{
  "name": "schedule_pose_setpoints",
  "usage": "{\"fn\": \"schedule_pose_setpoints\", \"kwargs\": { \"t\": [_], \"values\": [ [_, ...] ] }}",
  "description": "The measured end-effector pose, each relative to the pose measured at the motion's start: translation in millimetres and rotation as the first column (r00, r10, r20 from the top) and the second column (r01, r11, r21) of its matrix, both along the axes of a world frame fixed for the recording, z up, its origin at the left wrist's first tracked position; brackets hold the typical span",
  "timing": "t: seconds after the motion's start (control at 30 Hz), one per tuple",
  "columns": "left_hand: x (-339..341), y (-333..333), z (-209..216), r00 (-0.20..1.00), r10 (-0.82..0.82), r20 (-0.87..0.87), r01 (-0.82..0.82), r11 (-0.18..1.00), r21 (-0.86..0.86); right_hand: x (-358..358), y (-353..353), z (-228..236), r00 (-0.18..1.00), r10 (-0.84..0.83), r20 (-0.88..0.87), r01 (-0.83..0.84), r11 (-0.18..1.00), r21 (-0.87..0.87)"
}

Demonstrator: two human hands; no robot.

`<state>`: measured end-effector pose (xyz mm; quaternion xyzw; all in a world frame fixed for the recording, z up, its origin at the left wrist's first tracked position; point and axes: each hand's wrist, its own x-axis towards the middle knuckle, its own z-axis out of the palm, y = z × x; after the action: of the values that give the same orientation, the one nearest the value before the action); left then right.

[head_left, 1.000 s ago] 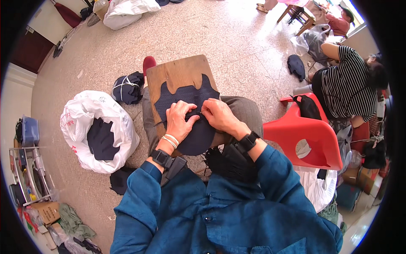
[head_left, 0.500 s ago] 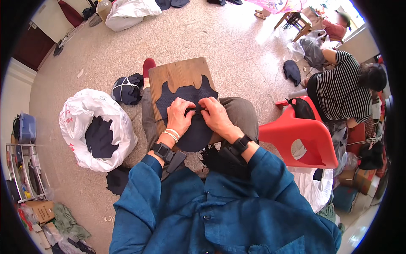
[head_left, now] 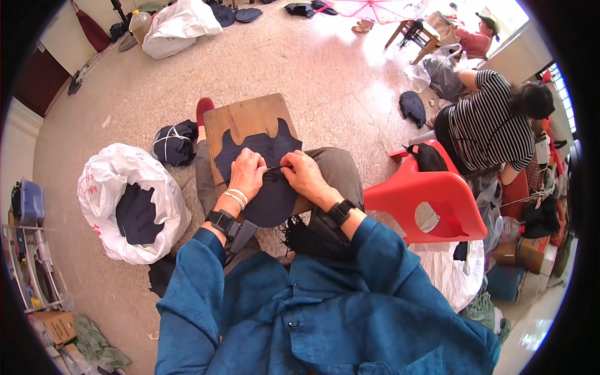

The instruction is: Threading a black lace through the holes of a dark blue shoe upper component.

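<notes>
A dark navy cut fabric piece (head_left: 269, 203), with a notched upper edge and a rounded lower end, lies over a wooden board (head_left: 253, 114) across my lap. Above its middle, my left hand (head_left: 247, 173) is closed in a pinch on a thin dark cord (head_left: 273, 169). My right hand (head_left: 306, 179) pinches the same cord a short way to the right, with thumb and forefinger together. Between the two hands the cord lies across several thin dark strands on the piece. The fingertips partly hide where it runs.
Left of me stands a white sack (head_left: 100, 209) of dark pieces, beside a tied dark bundle (head_left: 174, 143). A red plastic stool (head_left: 450, 219) is close on my right, with a black pouch (head_left: 429, 157) on it. Beyond sits a person in a striped top (head_left: 484, 125).
The whole view has shifted, placing the board and hands farther left in it. My hands are slightly wider apart, and more cord shows between them.
</notes>
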<state>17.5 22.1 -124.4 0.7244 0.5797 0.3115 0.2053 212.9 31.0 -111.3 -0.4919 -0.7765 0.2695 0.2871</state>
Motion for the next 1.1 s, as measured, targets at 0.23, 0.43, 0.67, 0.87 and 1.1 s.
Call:
{"fn": "schedule_pose_setpoints", "kwargs": {
  "t": [0.23, 0.43, 0.67, 0.87, 1.1],
  "values": [
    [1.0, 4.0, 9.3, 1.000, -0.026, -0.014, 0.023, 0.984, -0.175, -15.1, 3.4, 1.1, 0.992, -0.044, 0.116, 0.042, 0.999, 0.019],
    [-2.8, 8.3, 19.8, 0.985, -0.109, -0.131, 0.092, 0.988, -0.126, -2.0, -0.2, -1.4, 1.000, 0.019, -0.015, -0.018, 0.999, 0.040],
    [-14.3, 3.5, 14.2, 0.985, -0.164, 0.055, 0.169, 0.979, -0.118, 0.5, 6.2, 2.7, 0.999, 0.027, -0.024, -0.028, 0.998, -0.057],
    [-0.1, -5.9, 13.8, 0.950, -0.137, -0.282, 0.215, 0.939, 0.270, -6.7, 6.0, -0.1, 0.999, -0.047, -0.024, 0.046, 0.998, -0.045],
    [6.9, 2.4, 29.1, 0.745, -0.089, -0.661, 0.361, 0.887, 0.287, -1.3, 9.6, 8.0, 0.992, -0.055, -0.116, 0.032, 0.981, -0.191]
  ]
}}
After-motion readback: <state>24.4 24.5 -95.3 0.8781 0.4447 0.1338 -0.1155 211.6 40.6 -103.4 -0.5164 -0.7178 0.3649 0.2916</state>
